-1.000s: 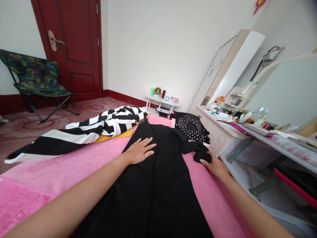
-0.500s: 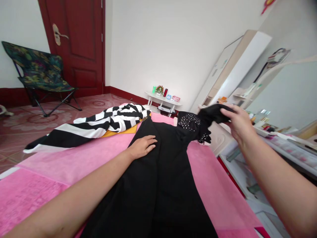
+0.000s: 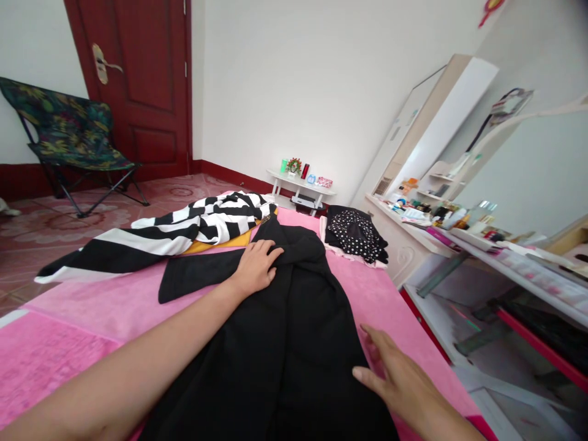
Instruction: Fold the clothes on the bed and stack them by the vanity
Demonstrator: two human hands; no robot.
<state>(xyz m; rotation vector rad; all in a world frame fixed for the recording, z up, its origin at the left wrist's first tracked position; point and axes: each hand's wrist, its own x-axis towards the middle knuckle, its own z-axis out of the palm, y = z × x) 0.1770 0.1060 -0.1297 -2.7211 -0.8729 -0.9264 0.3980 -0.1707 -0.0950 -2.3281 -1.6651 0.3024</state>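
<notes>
A long black garment (image 3: 316,343) lies spread over the pink bed cover, its near end running below the frame. One black sleeve (image 3: 197,272) is folded across the upper part and sticks out to the left. My left hand (image 3: 256,266) rests on the sleeve and the fabric beneath it, fingers extended and slightly bent. By the garment's right edge is my right hand (image 3: 390,373), open, with thumb and fingers apart and nothing between them. Whether its fingertips touch the cloth, I cannot tell.
Black-and-white striped clothing (image 3: 206,223) lies on a mustard cloth (image 3: 220,242) to the left. Folded black dotted clothing (image 3: 353,233) sits beyond on the right of the pink cover (image 3: 367,282). A dressing table (image 3: 514,263) with cosmetics stands right; a folding chair (image 3: 78,135) stands left.
My right hand has let go of the sleeve and come back toward me to the garment's right edge. The sleeve now lies folded leftward, and the dotted clothing is uncovered.
</notes>
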